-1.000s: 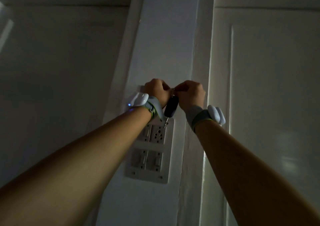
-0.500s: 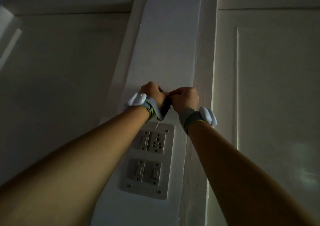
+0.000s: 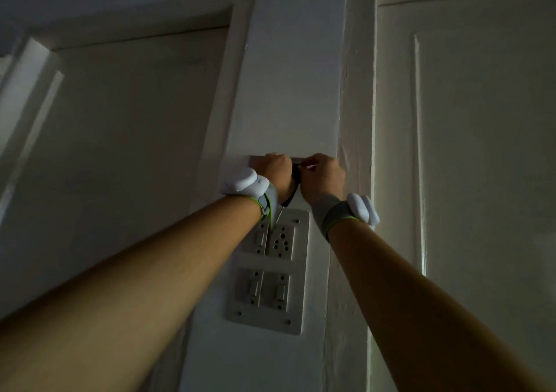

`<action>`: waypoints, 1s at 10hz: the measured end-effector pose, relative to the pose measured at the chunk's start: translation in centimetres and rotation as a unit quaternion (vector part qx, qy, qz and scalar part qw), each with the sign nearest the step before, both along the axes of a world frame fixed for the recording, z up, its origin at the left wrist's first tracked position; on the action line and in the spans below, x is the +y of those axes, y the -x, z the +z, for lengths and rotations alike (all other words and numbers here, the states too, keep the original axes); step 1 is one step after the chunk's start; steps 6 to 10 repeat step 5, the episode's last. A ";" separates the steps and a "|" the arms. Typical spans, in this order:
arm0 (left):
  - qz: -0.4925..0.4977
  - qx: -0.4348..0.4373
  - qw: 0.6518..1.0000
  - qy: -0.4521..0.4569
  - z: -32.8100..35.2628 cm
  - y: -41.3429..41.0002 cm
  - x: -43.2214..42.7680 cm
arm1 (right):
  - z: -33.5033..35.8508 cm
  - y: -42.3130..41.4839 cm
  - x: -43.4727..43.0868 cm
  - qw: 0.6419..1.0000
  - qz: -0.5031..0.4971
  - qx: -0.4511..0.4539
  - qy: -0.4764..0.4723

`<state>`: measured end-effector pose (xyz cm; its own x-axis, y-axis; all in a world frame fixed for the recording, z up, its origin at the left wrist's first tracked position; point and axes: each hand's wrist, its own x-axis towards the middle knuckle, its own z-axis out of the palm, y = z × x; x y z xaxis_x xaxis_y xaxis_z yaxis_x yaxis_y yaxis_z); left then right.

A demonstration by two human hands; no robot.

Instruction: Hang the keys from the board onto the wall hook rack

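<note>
Head view
Left hand: my left hand (image 3: 278, 170) is raised to the wall, fingers curled into a closed fist beside the dark key fob; whether they actually pinch it I cannot tell, since the back of my hand hides the fingertips.
Right hand: my right hand (image 3: 323, 175) is level with the left and almost touching it, fingers bent inward and pinched at the top of the key fob; the exact grip is hidden in the dim light.
Key fob: the key fob (image 3: 290, 194) is a dark shape between my two hands, its lower end hanging down past my left wrist, with a thin pale key blade (image 3: 279, 212) pointing down from it toward the switch plate.
Hook rack: the hook rack (image 3: 255, 160) shows only as a narrow brownish strip on the wall behind my knuckles; its hooks are covered by my hands.
Wrist bands: a grey band with a white unit sits on my left wrist (image 3: 245, 182), and another on my right wrist (image 3: 361, 208).
Switch plate: the white switch plate (image 3: 296, 271) is fixed to the wall just below my hands, with switches and a socket.
Doors: a white panelled door (image 3: 120, 135) stands to the left of the wall strip and another door (image 3: 481, 150) to the right.
Light: the room is dim, so small detail at my fingertips is lost.
</note>
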<state>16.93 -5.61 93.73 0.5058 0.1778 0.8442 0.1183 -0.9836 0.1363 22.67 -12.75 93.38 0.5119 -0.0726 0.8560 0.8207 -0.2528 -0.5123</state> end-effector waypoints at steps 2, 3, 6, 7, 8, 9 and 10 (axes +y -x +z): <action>-0.024 -0.039 0.999 -0.010 -1.4 2.0 0.5 | -1.1 1.2 -0.1 0.997 -0.010 -0.049 -0.061; -0.045 -0.099 0.994 0.014 -2.0 4.4 2.0 | -1.4 4.0 0.6 0.989 0.005 -0.091 -0.119; 0.014 -0.214 0.969 0.125 -2.2 17.8 8.9 | -2.3 16.9 9.9 0.964 0.197 -0.098 -0.146; 0.014 -0.214 0.969 0.125 -2.2 17.8 8.9 | -2.3 16.9 9.9 0.964 0.197 -0.098 -0.146; 0.014 -0.214 0.969 0.125 -2.2 17.8 8.9 | -2.3 16.9 9.9 0.964 0.197 -0.098 -0.146; 0.014 -0.214 0.969 0.125 -2.2 17.8 8.9 | -2.3 16.9 9.9 0.964 0.197 -0.098 -0.146; 0.014 -0.214 0.969 0.125 -2.2 17.8 8.9 | -2.3 16.9 9.9 0.964 0.197 -0.098 -0.146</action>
